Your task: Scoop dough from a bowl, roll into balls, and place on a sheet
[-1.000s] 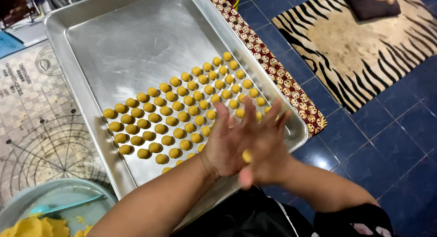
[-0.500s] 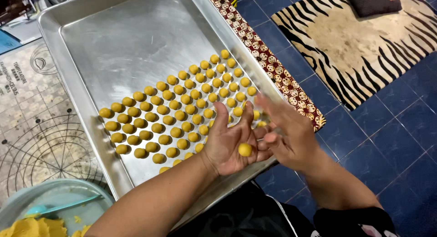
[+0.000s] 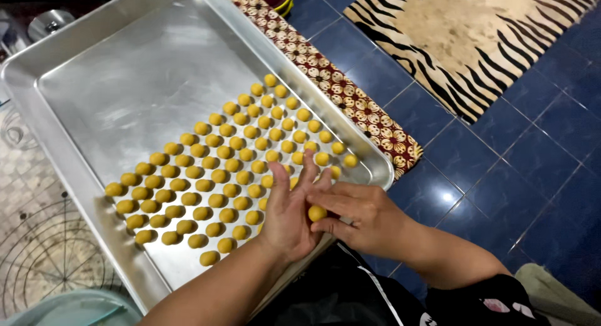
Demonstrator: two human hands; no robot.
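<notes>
Left hand [image 3: 289, 214] open flat, palm up, yellow dough ball [image 3: 317, 213] on it; right hand [image 3: 360, 216] pinches ball. Metal tray [image 3: 75, 63] near half filled with rows of balls [image 3: 231, 157]; far half bare.

Dough ball [image 3: 317, 213] between both hands, over tray [image 3: 75, 63]

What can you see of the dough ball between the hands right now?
The dough ball is small, round, smooth and yellow-orange, like the balls in rows on the metal tray. It rests against the open palm of the left hand, while the right hand pinches it with thumb and fingers, above the tray's near corner.
</notes>
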